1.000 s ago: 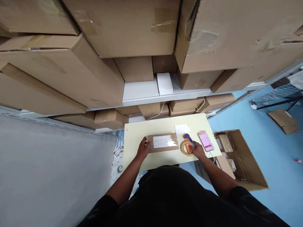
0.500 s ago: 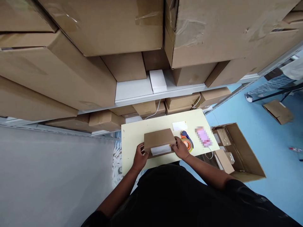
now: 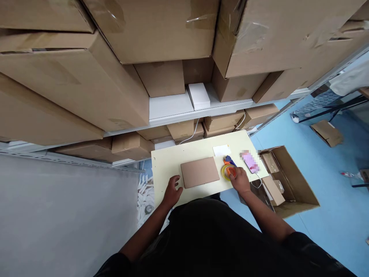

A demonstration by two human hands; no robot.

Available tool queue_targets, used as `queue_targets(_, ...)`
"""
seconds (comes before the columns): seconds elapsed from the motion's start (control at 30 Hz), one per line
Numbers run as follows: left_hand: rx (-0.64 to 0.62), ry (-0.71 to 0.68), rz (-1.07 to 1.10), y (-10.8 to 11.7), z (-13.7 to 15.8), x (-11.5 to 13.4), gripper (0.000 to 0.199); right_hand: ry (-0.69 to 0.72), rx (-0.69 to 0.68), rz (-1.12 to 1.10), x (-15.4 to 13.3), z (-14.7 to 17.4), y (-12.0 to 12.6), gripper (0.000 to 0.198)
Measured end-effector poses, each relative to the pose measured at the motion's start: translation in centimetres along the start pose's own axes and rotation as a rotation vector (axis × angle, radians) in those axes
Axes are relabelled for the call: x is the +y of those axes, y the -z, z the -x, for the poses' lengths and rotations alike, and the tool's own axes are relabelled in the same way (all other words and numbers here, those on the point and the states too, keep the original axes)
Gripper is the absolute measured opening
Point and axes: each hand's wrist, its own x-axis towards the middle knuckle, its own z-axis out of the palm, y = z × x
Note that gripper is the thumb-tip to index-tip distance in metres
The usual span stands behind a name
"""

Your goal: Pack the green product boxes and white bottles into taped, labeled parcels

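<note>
A closed brown cardboard box [image 3: 200, 172] lies flat on the cream table [image 3: 165, 161], its plain face up. Just off its left edge is my left hand [image 3: 172, 192], open, with thumb and fingers apart and nothing in them. To the right of the box, my right hand [image 3: 241, 181] has its fingers closed on the near side of a tape dispenser [image 3: 228, 169], which carries a yellow roll with an orange core and has a blue head. Part of the dispenser is hidden under the fingers.
A white label sheet [image 3: 221, 150] and a blurred pink phone [image 3: 250, 161] with a cable lie on the table. An open carton [image 3: 302, 192] holding smaller boxes stands at the right. Loaded shelves [image 3: 170, 107] rise behind; white scraps [image 3: 145, 196] fill the floor at left.
Both hands have let go of the box, which was tilted with a white label showing and now lies flat. My right hand has moved right onto the tape dispenser.
</note>
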Motion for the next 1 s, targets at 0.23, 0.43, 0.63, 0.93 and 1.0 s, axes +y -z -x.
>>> queue_targets(0.23, -0.031, -0.094, -0.162, 1.6, -0.6, 3.5, 0.032, -0.238, -0.046, 0.177, 4.4, -2.1, 0.0, 0.059)
queue_targets(0.43, -0.057, -0.164, -0.225, -2.1, 0.7, 9.5, 0.024, -0.305, -0.351, 0.074, 5.6, -5.7, -0.8, 0.054)
queue_targets(0.63, -0.284, 0.042, -0.166, -10.2, -3.1, 16.1, 0.022, -0.17, -0.337, -0.015, 6.2, -6.0, 0.1, 0.037)
queue_targets(0.93, -0.441, 0.58, 0.413, -17.9, -7.5, 20.9, 0.043, 0.193, -0.033, -0.232, 6.0, 0.5, 4.1, 0.06)
queue_targets(1.0, -0.444, 0.609, 0.477, -18.1, -6.6, 21.0, 0.032, 0.197, -0.005, -0.231, 5.5, 1.4, 4.7, 0.062)
